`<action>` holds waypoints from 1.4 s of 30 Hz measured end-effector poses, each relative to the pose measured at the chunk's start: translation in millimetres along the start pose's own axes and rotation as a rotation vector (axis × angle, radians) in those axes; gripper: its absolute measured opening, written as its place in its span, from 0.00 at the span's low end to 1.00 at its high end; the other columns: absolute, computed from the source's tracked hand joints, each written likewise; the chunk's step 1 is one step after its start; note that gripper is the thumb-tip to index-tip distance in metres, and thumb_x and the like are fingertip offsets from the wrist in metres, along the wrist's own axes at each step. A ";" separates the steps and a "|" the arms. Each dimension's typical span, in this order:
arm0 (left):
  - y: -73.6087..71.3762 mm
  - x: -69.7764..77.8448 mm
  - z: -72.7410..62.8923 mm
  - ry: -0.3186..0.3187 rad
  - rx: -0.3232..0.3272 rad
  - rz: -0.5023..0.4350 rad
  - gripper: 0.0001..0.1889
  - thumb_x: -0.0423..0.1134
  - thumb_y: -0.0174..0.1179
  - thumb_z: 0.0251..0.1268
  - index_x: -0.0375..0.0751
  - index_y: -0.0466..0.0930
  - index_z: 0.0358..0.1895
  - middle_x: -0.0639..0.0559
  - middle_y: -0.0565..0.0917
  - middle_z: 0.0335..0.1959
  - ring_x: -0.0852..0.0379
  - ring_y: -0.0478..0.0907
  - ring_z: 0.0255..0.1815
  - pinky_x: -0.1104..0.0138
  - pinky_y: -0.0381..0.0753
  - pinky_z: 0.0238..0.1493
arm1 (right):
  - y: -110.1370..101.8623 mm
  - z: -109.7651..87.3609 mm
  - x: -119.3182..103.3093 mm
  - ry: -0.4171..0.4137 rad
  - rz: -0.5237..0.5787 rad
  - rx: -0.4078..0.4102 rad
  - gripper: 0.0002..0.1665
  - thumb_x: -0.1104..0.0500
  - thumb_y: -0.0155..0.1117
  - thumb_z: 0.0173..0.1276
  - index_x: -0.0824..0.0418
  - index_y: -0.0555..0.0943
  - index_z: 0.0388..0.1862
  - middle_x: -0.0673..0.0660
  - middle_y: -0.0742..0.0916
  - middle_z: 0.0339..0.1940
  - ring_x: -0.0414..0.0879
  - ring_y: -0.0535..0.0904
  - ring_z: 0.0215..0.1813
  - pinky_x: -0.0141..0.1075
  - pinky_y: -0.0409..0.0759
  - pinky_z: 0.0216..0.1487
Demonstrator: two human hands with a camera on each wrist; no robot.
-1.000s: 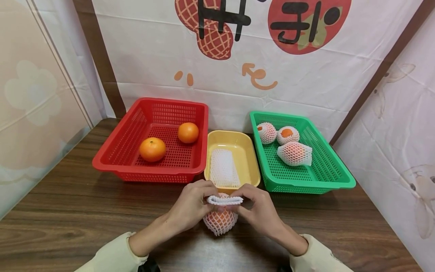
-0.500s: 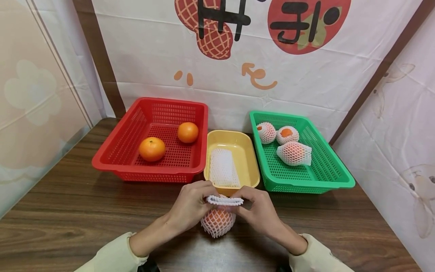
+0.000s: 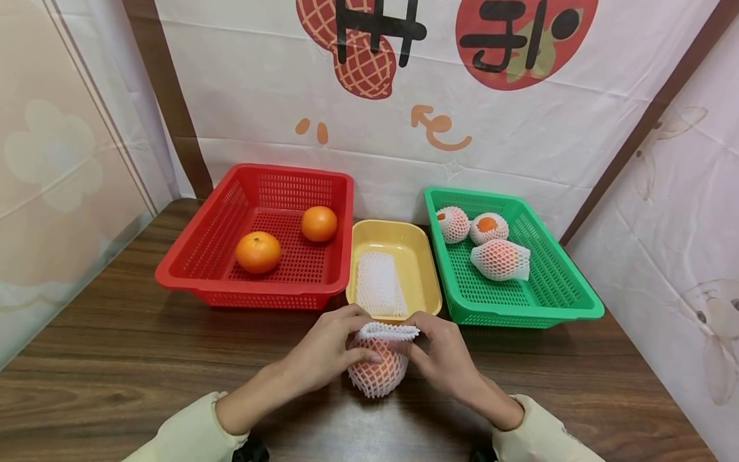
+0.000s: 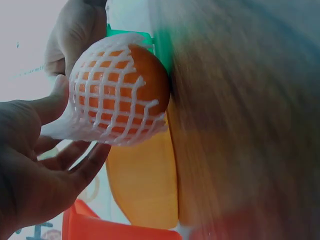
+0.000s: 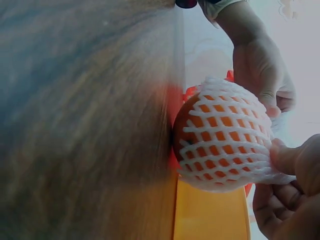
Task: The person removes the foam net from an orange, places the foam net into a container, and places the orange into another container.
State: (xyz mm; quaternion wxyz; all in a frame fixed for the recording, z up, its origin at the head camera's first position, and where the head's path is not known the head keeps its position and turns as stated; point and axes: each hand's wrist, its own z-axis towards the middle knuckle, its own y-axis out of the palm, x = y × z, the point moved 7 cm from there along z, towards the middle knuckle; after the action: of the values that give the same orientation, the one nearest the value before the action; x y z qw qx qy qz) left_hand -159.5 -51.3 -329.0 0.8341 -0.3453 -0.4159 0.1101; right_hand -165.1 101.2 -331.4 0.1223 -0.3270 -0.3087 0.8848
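Note:
An orange (image 4: 155, 80) in a white foam net sleeve (image 3: 387, 331) sits on the table before me, its bare underside resting on the wood. My left hand (image 3: 326, 350) pinches the sleeve's gathered upper end from the left, its thumb lying over the net. From the right, my right hand (image 3: 447, 353) pinches the same upper end between thumb and fingers. In the right wrist view the net (image 5: 225, 135) is stretched over most of the fruit. Fingers behind the sleeve are partly hidden in the head view.
Behind the hands stands a yellow tray (image 3: 424, 276) with flat foam nets (image 3: 378, 282). To its left, a red basket (image 3: 254, 292) holds two bare oranges (image 3: 258, 252). On the right, a green basket (image 3: 519, 314) contains three netted fruits (image 3: 500, 259). A printed cloth hangs behind.
The sleeve's open end has tipped away and risen slightly. The netted orange has shifted a little right and up. My left thumb has come forward over the net.

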 end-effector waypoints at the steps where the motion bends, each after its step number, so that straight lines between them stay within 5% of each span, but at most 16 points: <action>1: 0.0 0.0 0.0 0.003 -0.003 0.003 0.13 0.39 0.74 0.47 0.43 0.82 0.37 0.58 0.77 0.37 0.62 0.74 0.38 0.63 0.77 0.39 | 0.2 -0.1 0.3 0.000 -0.008 0.002 0.12 0.62 0.74 0.55 0.54 0.77 0.29 0.42 0.81 0.28 0.36 0.77 0.32 0.30 0.76 0.32; 13: -3.7 -10.2 0.5 -0.116 0.022 -0.116 0.12 0.37 0.75 0.42 0.43 0.84 0.31 0.58 0.80 0.33 0.62 0.78 0.35 0.68 0.80 0.36 | 1.8 -1.2 1.5 0.017 0.024 -0.009 0.13 0.64 0.73 0.57 0.54 0.77 0.33 0.43 0.81 0.31 0.37 0.77 0.35 0.35 0.78 0.34; 22: -9.9 -2.7 -2.2 -0.038 0.121 -0.092 0.10 0.34 0.76 0.39 0.48 0.83 0.24 0.63 0.79 0.26 0.66 0.76 0.29 0.66 0.79 0.29 | 4.1 0.5 2.4 0.033 0.130 -0.076 0.10 0.59 0.71 0.60 0.50 0.79 0.38 0.44 0.82 0.36 0.40 0.78 0.39 0.38 0.78 0.38; 27: -12.4 0.7 -3.4 -0.003 0.157 -0.065 0.10 0.33 0.76 0.40 0.47 0.83 0.23 0.61 0.82 0.26 0.65 0.78 0.31 0.63 0.80 0.31 | 7.8 0.8 4.5 0.074 0.137 -0.119 0.18 0.57 0.75 0.56 0.49 0.80 0.45 0.43 0.82 0.42 0.40 0.78 0.44 0.37 0.76 0.45; 37: -12.0 8.9 -5.7 0.124 0.219 -0.049 0.14 0.22 0.72 0.41 0.45 0.79 0.23 0.60 0.78 0.25 0.65 0.73 0.29 0.73 0.75 0.26 | 3.9 2.3 -1.3 0.033 0.138 -0.044 0.12 0.63 0.77 0.50 0.53 0.85 0.34 0.45 0.85 0.31 0.38 0.81 0.35 0.33 0.79 0.35; 42: -9.7 6.3 -3.6 0.085 0.195 -0.028 0.13 0.26 0.74 0.42 0.45 0.79 0.26 0.60 0.75 0.26 0.61 0.72 0.29 0.70 0.74 0.28 | 0.0 1.9 -2.8 0.008 0.116 -0.031 0.08 0.58 0.76 0.53 0.50 0.84 0.31 0.42 0.84 0.29 0.36 0.80 0.33 0.30 0.78 0.33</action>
State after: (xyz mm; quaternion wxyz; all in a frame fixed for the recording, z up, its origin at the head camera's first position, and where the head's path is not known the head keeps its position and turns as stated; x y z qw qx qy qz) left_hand -153.7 -57.3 -320.1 0.8820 -0.2612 -0.3722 0.1236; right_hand -164.2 99.1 -328.9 0.0671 -0.3497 -0.3023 0.8842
